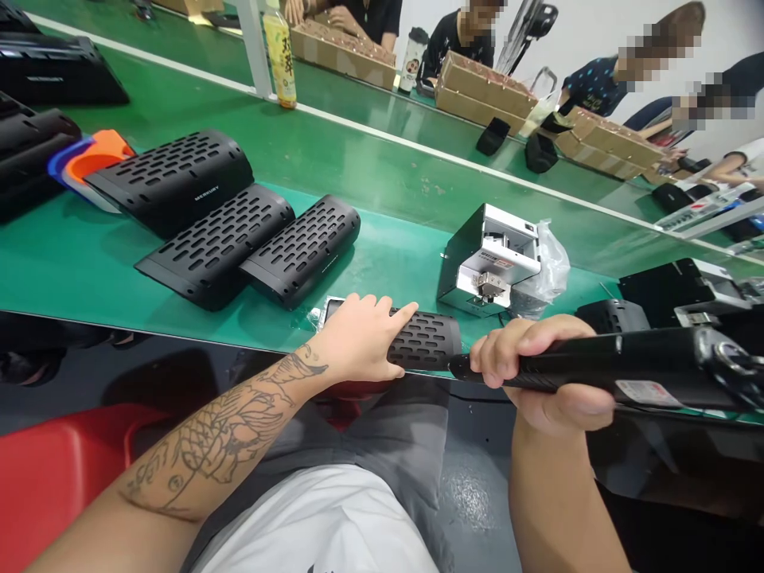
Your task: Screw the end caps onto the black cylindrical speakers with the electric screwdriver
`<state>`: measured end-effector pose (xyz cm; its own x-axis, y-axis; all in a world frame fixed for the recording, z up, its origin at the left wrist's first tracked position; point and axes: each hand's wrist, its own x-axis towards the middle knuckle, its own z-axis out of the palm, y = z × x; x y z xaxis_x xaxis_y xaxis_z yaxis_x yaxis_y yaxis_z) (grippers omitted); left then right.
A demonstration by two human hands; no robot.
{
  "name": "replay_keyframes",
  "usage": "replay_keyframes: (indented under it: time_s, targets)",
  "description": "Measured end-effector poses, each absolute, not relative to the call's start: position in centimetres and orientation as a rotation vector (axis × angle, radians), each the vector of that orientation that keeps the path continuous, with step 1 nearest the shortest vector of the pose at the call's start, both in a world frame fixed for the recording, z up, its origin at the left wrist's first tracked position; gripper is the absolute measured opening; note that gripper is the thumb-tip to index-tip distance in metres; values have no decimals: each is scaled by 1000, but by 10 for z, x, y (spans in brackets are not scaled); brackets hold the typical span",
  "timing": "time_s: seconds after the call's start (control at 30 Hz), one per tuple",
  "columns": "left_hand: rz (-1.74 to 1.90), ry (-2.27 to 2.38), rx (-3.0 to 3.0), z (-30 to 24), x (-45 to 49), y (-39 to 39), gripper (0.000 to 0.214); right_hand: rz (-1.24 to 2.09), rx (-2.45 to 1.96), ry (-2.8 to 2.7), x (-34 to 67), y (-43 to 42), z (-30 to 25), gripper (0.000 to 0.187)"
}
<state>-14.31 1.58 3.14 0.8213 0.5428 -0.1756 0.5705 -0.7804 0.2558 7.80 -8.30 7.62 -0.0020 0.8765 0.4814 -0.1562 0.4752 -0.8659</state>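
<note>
My left hand (pixel 364 338) lies across a black slotted cover (pixel 426 338) at the table's front edge, thumb on the near side and fingers over the far side. In my right hand (pixel 543 358) is a black electric screwdriver (pixel 650 362), held level with my fingers wrapped round its body. Its narrow front end points left at the right end of the cover; whether the two touch I cannot tell. The bit is not visible. Just behind the cover stands a silver and black machine (pixel 493 263), probably a screw feeder.
Several similar slotted covers (pixel 304 247) lie to the left, some leaning on an orange and blue bin (pixel 99 155). A drink bottle (pixel 280 60) stands by a post. Clear plastic bag (pixel 552 263) beside the machine. Co-workers sit behind cardboard boxes (pixel 477 91). Red stool (pixel 65 469) at left.
</note>
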Motion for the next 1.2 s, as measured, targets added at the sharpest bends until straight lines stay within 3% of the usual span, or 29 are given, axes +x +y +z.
replay_keyframes:
  time_s: [0.2, 0.3, 0.4, 0.47, 0.5, 0.7, 0.8, 0.9, 1.03, 1.2]
  targets:
    - [-65, 905, 2689, 30, -142, 16, 113, 713, -806, -1155, 92, -99, 82, 45]
    - [-73, 984, 2672, 30, -139, 17, 110, 387, -872, -954, 128, -110, 91, 48]
    - [-69, 1004, 2655, 29, -136, 19, 111, -23, -1071, -746, 176, -107, 93, 69]
    - [-4, 999, 2680, 24, -136, 17, 111, -286, -1149, -653, 206, -97, 82, 36]
    - [82, 980, 2723, 20, -136, 15, 109, -289, -1172, -656, 218, -91, 74, 25]
    - [1099, 409, 2829, -6, -132, -27, 40, -151, -1325, -702, 241, -74, 7, 45]
    - [1204, 136, 2590, -23, -128, -53, 24, -214, -1344, -702, 237, -73, -5, 44]
    - [1145, 169, 2400, -40, -125, -72, 21, -250, -1311, -688, 227, -76, 6, 46]
    - [1117, 380, 2182, -49, -118, -85, 35, -42, -1176, -630, 195, -104, 40, 37]
    - [1047, 318, 2086, -40, -108, -82, 53, 532, -845, -1018, 154, -160, 73, 67]
